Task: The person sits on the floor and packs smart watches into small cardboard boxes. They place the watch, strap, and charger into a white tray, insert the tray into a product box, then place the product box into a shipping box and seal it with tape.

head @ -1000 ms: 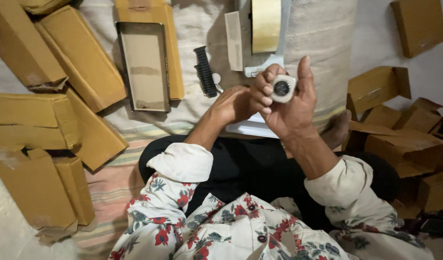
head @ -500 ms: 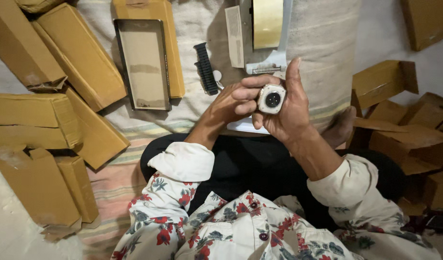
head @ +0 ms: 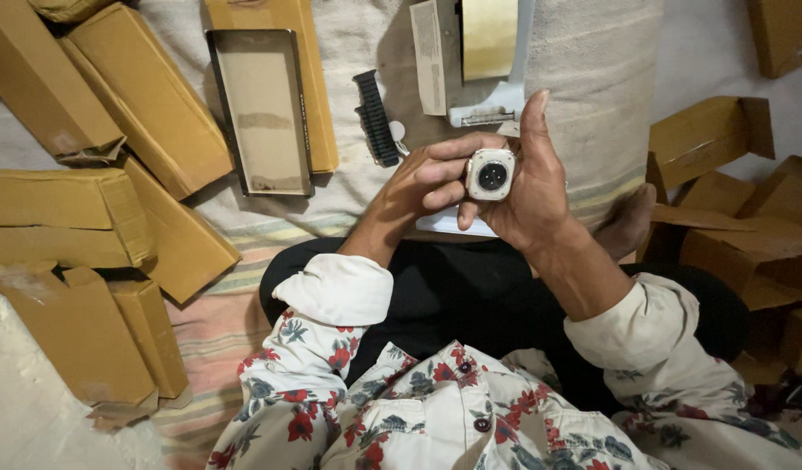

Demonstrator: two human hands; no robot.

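Your right hand (head: pixel 533 193) cradles the white watch case (head: pixel 491 174) at frame centre, back side up — fingers curled behind it, thumb raised. Your left hand (head: pixel 423 183) pinches its edge (steadying it). The black strap (head: pixel 375 119) lies just above.

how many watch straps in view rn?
1: a black strap lies on the cloth beside the open tray, apart from the watch body held in both hands. Others may sit hidden inside the closed boxes.
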